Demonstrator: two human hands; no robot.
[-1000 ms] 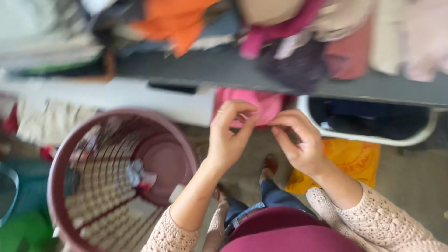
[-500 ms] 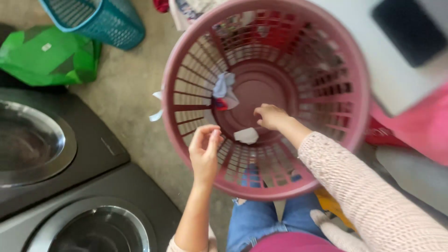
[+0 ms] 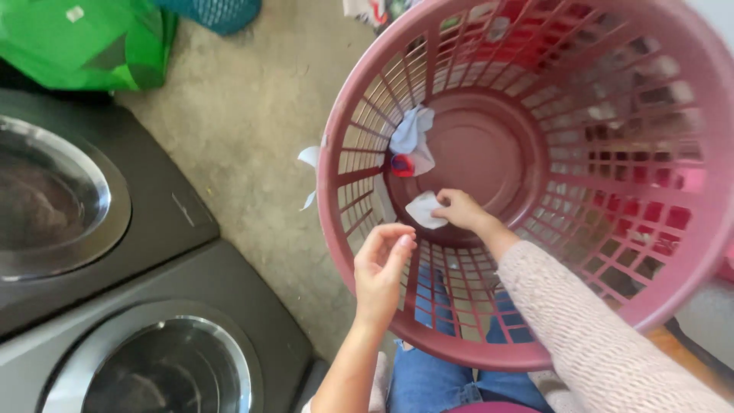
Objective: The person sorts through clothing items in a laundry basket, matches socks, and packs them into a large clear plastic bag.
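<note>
The right hand (image 3: 459, 209) reaches deep down inside the laundry basket (image 3: 688, 252), its grip pinched shut on a white scrap (image 3: 423, 209). The left hand (image 3: 380, 268) hovers at the basket's near rim, fingers loosely curled, holding nothing.

Two dark grey front-loading washing machines at left: the upper washer (image 3: 92, 222) with a round chrome-rimmed door, the lower washer (image 3: 164, 352) with a shiny steel drum opening. Bright green plastic bag (image 3: 84, 38) at top left, crumpled on the concrete floor (image 3: 245, 99). Just beside the bag, the bottom of a teal slatted basket (image 3: 218, 11), cut off by the top edge. Blue jeans (image 3: 440, 375) at bottom centre. Heap of mixed clothing (image 3: 375, 9) barely visible at the top edge.
</note>
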